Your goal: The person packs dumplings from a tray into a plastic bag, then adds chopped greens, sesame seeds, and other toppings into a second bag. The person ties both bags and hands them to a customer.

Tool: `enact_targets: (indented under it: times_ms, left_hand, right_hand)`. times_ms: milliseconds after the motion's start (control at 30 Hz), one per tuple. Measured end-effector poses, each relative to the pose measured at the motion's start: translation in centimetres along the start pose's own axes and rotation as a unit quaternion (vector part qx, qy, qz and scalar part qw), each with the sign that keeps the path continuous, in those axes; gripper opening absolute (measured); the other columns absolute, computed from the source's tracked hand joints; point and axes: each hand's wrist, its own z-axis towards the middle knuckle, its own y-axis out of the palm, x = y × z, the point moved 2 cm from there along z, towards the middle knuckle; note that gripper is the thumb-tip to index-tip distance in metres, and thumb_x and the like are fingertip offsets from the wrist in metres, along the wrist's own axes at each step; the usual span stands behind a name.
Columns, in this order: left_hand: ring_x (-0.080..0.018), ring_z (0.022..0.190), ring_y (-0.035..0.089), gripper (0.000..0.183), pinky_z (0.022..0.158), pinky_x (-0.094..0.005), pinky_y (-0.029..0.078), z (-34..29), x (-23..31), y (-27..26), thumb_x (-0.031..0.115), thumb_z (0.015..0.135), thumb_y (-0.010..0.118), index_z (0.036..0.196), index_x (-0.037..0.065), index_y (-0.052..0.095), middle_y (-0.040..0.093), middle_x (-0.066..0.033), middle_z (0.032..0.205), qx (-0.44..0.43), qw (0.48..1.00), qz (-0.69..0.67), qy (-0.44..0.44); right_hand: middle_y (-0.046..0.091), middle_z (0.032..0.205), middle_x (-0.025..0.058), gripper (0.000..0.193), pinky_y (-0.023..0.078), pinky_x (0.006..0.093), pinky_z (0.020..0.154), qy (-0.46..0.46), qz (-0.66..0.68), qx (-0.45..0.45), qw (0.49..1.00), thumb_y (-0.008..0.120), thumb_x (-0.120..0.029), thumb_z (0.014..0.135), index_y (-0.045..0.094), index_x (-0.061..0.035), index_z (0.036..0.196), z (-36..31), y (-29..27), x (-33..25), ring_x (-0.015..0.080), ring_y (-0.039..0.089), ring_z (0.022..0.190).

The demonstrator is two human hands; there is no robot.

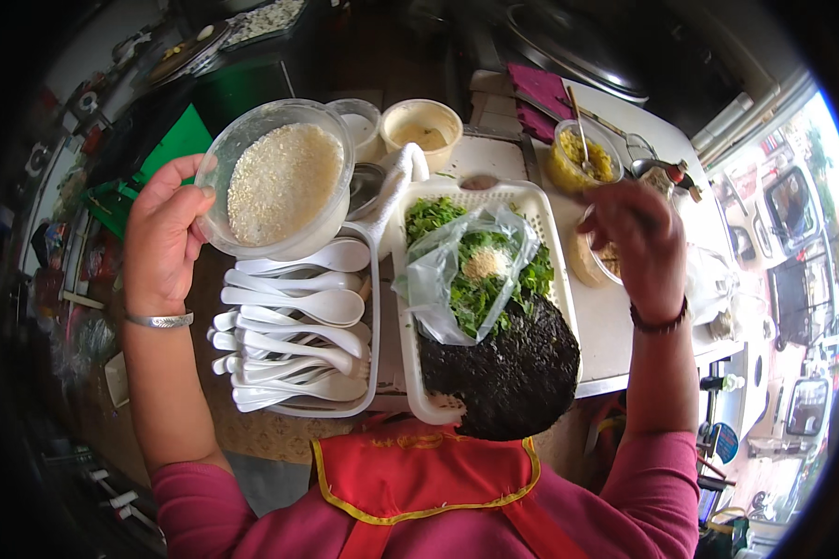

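Note:
My left hand holds up a clear plastic bowl of pale fine granules, tilted toward me, above a tray of white soup spoons. My right hand is blurred with motion over the right side of the counter. It grips what looks like a thin spoon that reaches left over the white basket. In the basket lie chopped greens, dark dried seaweed and an open clear bag holding greens and a small heap of pale granules.
Behind the basket stand a cream tub of sauce, a small clear cup and a tub of yellow bits with a spoon in it. A bowl sits under my right hand. A dark pot lid lies at the back.

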Motion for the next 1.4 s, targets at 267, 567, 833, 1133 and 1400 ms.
enact_targets:
  times_ms: [267,567,833,1133,1400]
  left_hand:
    - [0.0001,0.054,0.044,0.031,0.042,-0.0149,0.027,-0.9,-0.6,-6.4,0.007,0.084,0.057,0.114,0.002,0.062,0.06,0.004,0.078,0.09,0.996,0.013,0.008]
    - [0.0002,0.054,0.045,0.032,0.041,-0.0145,0.029,-1.4,-2.4,-9.8,0.007,0.084,0.058,0.115,0.002,0.061,0.061,0.0025,0.079,0.11,0.994,0.021,-0.015]
    - [0.0021,0.056,0.042,0.031,0.044,-0.0134,0.029,0.7,-1.4,-6.9,0.007,0.086,0.055,0.116,0.003,0.06,0.059,0.0053,0.081,0.066,0.998,0.021,-0.011]
    - [-0.0026,0.052,0.046,0.026,0.055,-0.0243,0.053,4.4,0.6,3.2,0.008,0.086,0.06,0.11,0.001,0.064,0.063,0.0003,0.079,-0.049,0.997,-0.059,-0.011]
    - [-0.0074,0.046,0.043,0.024,0.062,-0.0378,0.056,8.5,1.5,16.3,0.01,0.081,0.063,0.103,0.001,0.063,0.054,-0.0008,0.067,-0.119,0.988,-0.093,-0.017]
  right_hand:
    - [0.067,0.095,0.0111,0.028,0.056,0.0306,0.057,0.209,0.186,-0.007,0.96,0.05,-0.018,0.097,0.056,0.0003,0.117,15.8,17.5,8.5,0.0197,0.068,0.072]
    - [0.068,0.096,0.0139,0.025,0.057,0.0323,0.06,0.343,0.266,0.031,0.9,0.052,-0.015,0.095,0.057,0.0006,0.113,18.1,23.1,13.3,0.0238,0.068,0.074]
    - [0.069,0.099,0.0167,0.019,0.057,0.0372,0.065,0.343,0.423,0.049,0.837,0.05,-0.014,0.097,0.056,-0.0014,0.109,14.0,12.2,10.1,0.0267,0.068,0.078]
    - [0.07,0.094,0.0172,0.026,0.055,0.0286,0.053,0.284,0.329,0.118,0.893,0.048,-0.018,0.098,0.058,0.0033,0.111,0.4,-1.7,2.7,0.0211,0.068,0.069]
    - [0.071,0.093,0.0097,0.019,0.055,0.024,0.063,0.074,-0.029,-0.07,0.994,0.058,-0.002,0.092,0.066,-0.001,0.109,-5.3,-1.4,0.8,0.0146,0.069,0.074]
